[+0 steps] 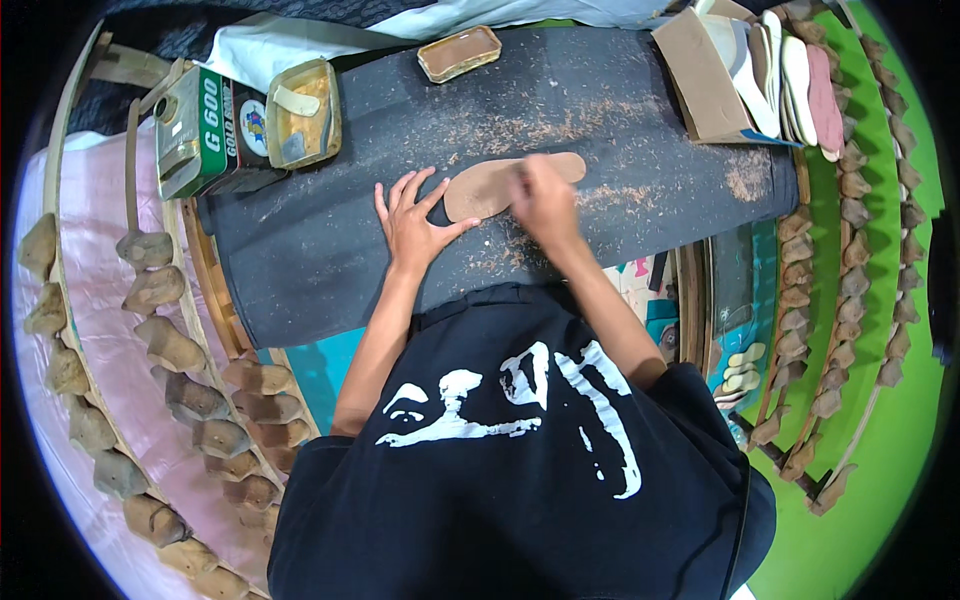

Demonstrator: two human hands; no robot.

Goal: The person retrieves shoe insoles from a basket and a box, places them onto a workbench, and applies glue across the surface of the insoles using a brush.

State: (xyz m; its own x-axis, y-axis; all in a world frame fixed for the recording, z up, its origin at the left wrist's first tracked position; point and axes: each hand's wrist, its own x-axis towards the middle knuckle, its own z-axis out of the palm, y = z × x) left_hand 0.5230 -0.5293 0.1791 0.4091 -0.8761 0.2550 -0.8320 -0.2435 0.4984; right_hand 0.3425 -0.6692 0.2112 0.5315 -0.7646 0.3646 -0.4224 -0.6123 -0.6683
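A brown shoe insole (482,190) lies flat on the dark cloth of the work table (330,235), its rounder end toward the left. My left hand (408,222) rests beside that end with fingers spread, the thumb touching the insole's near edge. Over the middle of the insole is my right hand (546,205), its fingers closed and slightly smeared by motion. Something small and dark shows at its fingertips, but I cannot make out what it is.
Brown shavings (540,125) litter the cloth. A shallow tray (460,55) sits at the back. On the left stand a green can (190,140) and a yellowish container (303,110). At the far right, a cardboard box (705,105) holds several soles. Racks of wooden shoe lasts (170,342) flank me.
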